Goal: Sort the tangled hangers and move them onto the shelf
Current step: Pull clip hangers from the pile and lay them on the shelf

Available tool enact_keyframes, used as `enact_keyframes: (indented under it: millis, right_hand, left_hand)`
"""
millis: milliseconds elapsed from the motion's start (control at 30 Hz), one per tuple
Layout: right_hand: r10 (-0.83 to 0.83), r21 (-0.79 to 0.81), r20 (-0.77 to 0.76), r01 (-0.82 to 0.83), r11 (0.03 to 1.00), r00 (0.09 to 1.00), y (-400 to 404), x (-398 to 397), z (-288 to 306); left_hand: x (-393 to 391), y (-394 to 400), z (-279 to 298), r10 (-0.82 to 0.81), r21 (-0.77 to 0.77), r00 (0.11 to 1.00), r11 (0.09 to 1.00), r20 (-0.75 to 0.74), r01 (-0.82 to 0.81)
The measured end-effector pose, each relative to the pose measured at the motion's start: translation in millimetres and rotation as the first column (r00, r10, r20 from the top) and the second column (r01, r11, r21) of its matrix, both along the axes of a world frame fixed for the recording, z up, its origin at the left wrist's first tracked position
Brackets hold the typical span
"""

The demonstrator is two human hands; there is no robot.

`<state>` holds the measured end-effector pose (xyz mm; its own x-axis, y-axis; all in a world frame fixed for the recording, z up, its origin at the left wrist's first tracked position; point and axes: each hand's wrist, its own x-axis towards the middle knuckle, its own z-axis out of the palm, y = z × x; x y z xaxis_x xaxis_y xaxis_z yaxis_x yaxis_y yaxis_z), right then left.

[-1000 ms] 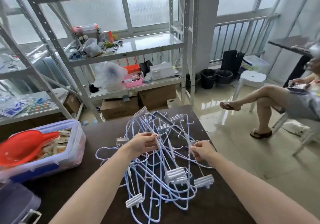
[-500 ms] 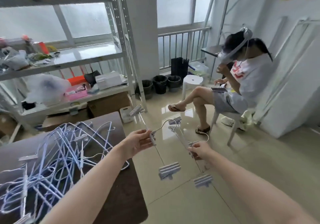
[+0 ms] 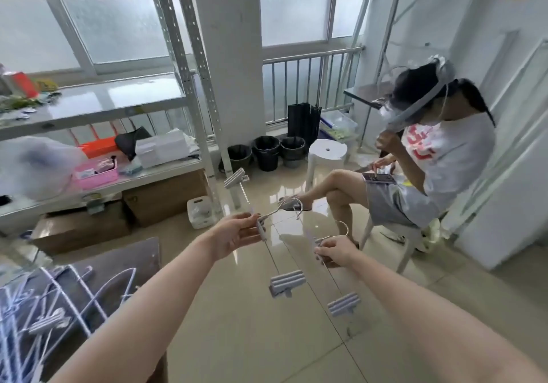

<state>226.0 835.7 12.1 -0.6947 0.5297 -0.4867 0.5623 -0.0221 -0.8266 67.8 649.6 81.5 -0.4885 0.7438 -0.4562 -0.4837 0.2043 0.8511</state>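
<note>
step: carrying two freed clip hangers, judged | left hand (image 3: 234, 236) grip pinched on one hanger (image 3: 268, 216), right hand (image 3: 336, 252) clamped on second hanger (image 3: 341, 305), both over floor | pile (image 3: 44, 308) on near-left table (image 3: 124, 252) | next: turn left to shelf (image 3: 118, 107), keep hangers apart

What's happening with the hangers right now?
Left hand and right hand each grip a clip hanger. Pile remains on table. Seated person ahead.
</note>
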Motion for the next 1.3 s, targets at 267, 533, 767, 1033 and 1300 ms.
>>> enact_keyframes:
  millis: [267, 533, 767, 1033, 1300]
  right_hand:
    - [0.091, 0.000, 0.020, -0.091, 0.996, 0.996, 85.7, -152.9, 6.2]
    - [0.297, -0.018, 0.041, -0.297, 0.955, 0.954, 154.4, -373.8, 7.1]
    - [0.563, 0.058, 0.000, -0.562, 0.825, 0.826, 108.4, -616.5, 29.2]
    - [0.742, 0.058, -0.127, -0.742, 0.668, 0.658, -5.6, -868.6, 58.9]
    - [0.818, 0.123, -0.164, -0.811, 0.572, 0.552, -56.8, -1081.3, 95.3]
  left_hand:
    - [-141.0, 73.8, -18.9, 0.123, -0.035, 0.992, 0.992, -0.016, -0.123]
    - [-318.7, 112.5, -14.1, 0.344, -0.046, 0.939, 0.938, 0.000, -0.343]
    - [-476.0, 59.1, 12.0, 0.617, -0.046, 0.785, 0.784, -0.060, -0.620]
    - [-671.1, -42.9, 31.0, 0.822, 0.018, 0.562, 0.566, -0.096, -0.824]
    - [-846.3, -93.4, 58.6, 0.927, 0.155, 0.373, 0.362, 0.046, -0.919]
